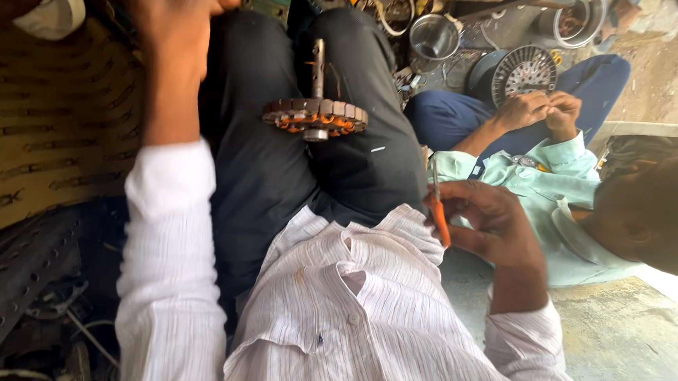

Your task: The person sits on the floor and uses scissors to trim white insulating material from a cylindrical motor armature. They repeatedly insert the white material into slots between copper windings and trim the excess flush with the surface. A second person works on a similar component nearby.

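Our right hand (pixel 487 223) pinches an orange-handled tool (pixel 437 208), fingers curled tight around it; just beyond that grip the wound motor stator (pixel 315 117) rests on our lap; our left hand (pixel 174 8) reaches upward, grip hidden, we cannot tell.

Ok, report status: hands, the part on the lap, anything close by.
Left hand raised, closed. Right hand grips orange-handled tool. Fan stator rests on lap, untouched. Co-worker's hands busy beside.
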